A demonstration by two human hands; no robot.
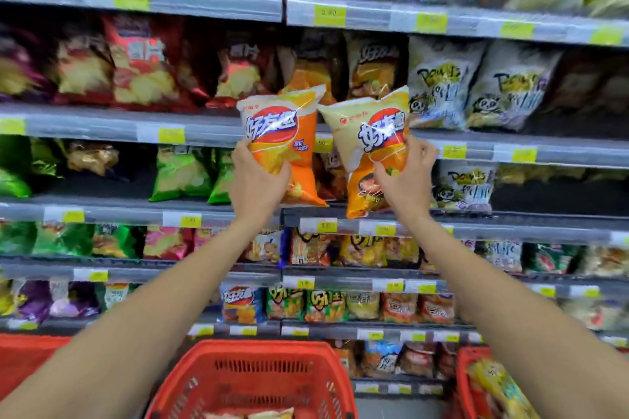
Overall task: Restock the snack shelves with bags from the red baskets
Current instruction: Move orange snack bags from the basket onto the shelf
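Left hand: my left hand [258, 177] was raised at arm's length and gripped the orange bag [282, 126] by its lower part, fingers and thumb curled round it.
Right hand: my right hand [406, 177] was raised to the same height and held the cream and orange bag [367, 133] by its lower right side, thumb across the front.
Bags in hand: both stood roughly upright, fronts toward me, side by side with their upper corners close together. I could not tell whether they touched.
Where the bags were: in the air in front of the snack shelves [102, 127], level with the second and third rows down, and not resting on any shelf.
Behind them: more orange packs [372, 68] of a similar look stood on the shelf straight behind.
Neighbouring stock: red bags [143, 68] to the left, pale panda bags [439, 82] to the right, green bags [180, 170] lower left.
Shelf edges: grey rails carried yellow price tags [329, 15], most too blurred to read.
Middle basket: a red basket [258, 371] sat below, between my forearms, with the tops of a few pale bags showing at its bottom edge.
Right basket: a second red basket [466, 381] held a bag with a yellow and green print.
Left edge: a red corner [23, 357] showed there, and I could not tell what was in it.
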